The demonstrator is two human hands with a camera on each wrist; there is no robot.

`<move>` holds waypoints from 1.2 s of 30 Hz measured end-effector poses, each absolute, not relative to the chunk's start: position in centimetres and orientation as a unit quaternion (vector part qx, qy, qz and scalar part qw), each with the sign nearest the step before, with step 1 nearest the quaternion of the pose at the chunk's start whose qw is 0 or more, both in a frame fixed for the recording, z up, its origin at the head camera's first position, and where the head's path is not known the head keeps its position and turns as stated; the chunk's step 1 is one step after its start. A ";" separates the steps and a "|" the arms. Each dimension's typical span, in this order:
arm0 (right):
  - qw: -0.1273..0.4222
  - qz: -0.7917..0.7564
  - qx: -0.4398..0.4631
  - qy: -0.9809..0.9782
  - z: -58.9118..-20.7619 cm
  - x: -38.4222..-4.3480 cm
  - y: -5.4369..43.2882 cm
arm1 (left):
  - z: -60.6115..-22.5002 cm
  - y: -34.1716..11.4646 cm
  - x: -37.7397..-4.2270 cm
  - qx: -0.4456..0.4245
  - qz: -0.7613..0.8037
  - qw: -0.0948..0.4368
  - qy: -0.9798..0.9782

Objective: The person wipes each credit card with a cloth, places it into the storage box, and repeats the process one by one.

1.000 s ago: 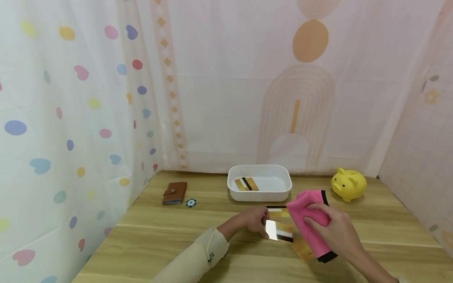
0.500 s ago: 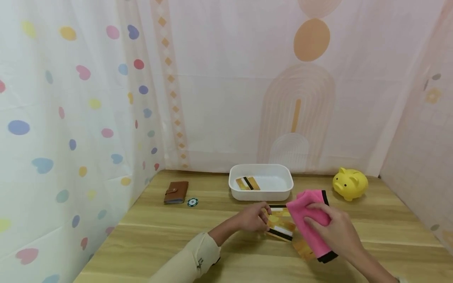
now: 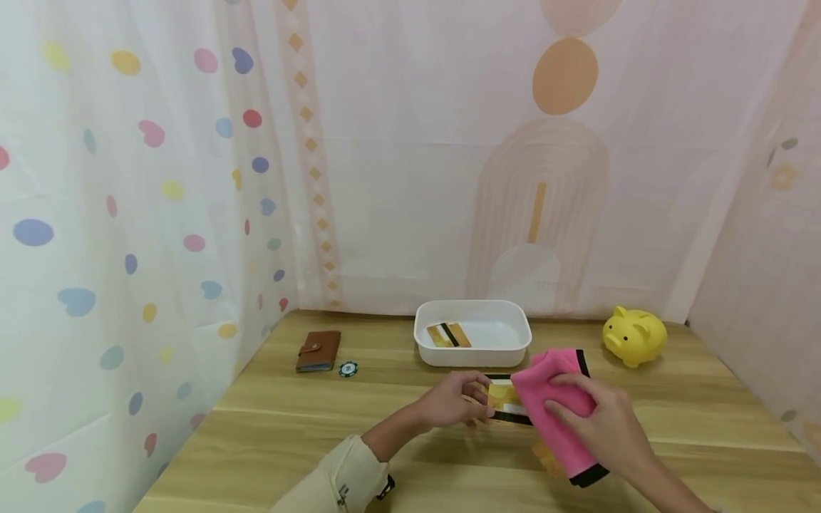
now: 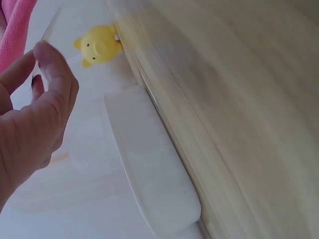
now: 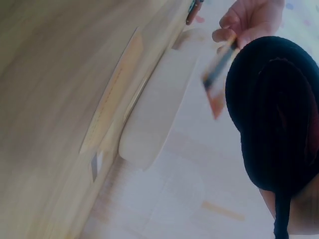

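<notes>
My left hand (image 3: 449, 400) pinches a yellow bank card (image 3: 503, 400) by its left end, thumb and fingers at the edge. The card has a black stripe and a white strip, and the right wrist view shows it raised off the table. In my right hand (image 3: 606, 427) is a folded pink cloth (image 3: 554, 417) with black trim, gripped between thumb and fingers. The cloth overlaps the card's right end in the head view. A second card (image 3: 499, 377) lies behind the held one, partly hidden. Another orange card (image 3: 546, 457) shows partly under the cloth on the table.
Behind the hands stands a white tray (image 3: 474, 358) with cards (image 3: 449, 335) in its left side. A yellow piggy bank (image 3: 635, 336) is at the back right. A brown wallet (image 3: 318, 350) and a poker chip (image 3: 348, 369) lie at the left.
The card has been tilted and levelled out, and its bright glare is gone. My left hand has shifted slightly left; my right hand has brought the cloth slightly left, over the card's right end.
</notes>
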State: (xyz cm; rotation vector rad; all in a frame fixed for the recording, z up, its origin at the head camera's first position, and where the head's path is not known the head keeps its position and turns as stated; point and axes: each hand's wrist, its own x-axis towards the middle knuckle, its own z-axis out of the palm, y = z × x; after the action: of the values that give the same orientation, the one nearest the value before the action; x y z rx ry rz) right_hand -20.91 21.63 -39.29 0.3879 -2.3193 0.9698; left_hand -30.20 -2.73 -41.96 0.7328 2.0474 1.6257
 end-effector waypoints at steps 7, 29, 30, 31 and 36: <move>0.296 0.380 0.149 -0.864 -38.8 -20.4 21.1 | -41.3 -2.5 -29.3 0.228 0.625 0.207 0.717; 0.286 0.385 0.160 -0.863 -38.1 -20.4 20.2 | -40.8 -2.3 -28.3 0.243 0.692 0.261 0.627; 0.288 0.384 0.163 -0.862 -38.1 -20.4 20.1 | -40.8 -2.3 -28.3 0.246 0.690 0.262 0.628; 0.291 0.384 0.167 -0.860 -38.1 -20.4 19.9 | -40.7 -2.3 -28.3 0.250 0.688 0.262 0.629; 0.312 0.381 0.187 -0.850 -38.1 -20.6 19.4 | -40.6 -2.3 -28.0 0.279 0.677 0.259 0.630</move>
State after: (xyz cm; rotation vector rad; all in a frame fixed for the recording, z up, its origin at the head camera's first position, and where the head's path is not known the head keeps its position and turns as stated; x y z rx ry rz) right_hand -20.60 19.40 -38.15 0.4943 -2.2415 1.0056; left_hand -28.03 -2.32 -40.58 0.7555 1.7073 1.8361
